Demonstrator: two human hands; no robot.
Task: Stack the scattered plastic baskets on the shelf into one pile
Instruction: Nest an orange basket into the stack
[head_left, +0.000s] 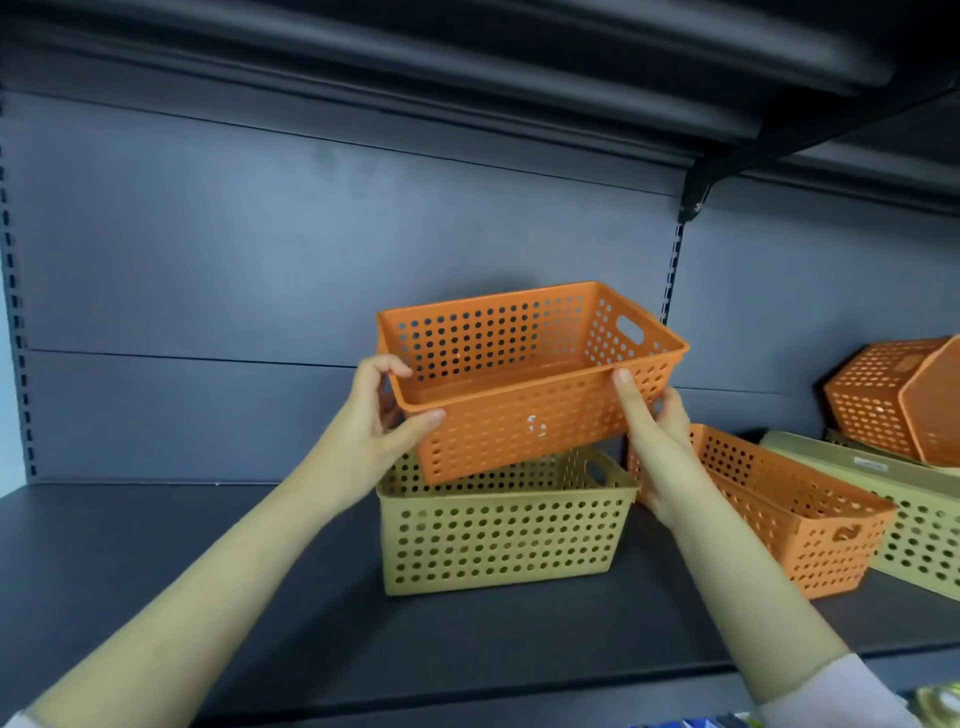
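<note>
An orange basket (524, 384) is gripped at its two ends by the left hand (382, 415) and right hand (657, 441), fingers curled over the rim, just above a yellow basket (498, 530). Nesting seems underway; leveling and lowering straight down are called for.

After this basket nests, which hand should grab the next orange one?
Right. The right hand is beside the orange basket on the shelf; the left hand holds the far side of the lifted orange basket.

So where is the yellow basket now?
In the head view, the yellow basket stands mid-shelf, directly under the orange basket held by both hands, left and right.
</note>
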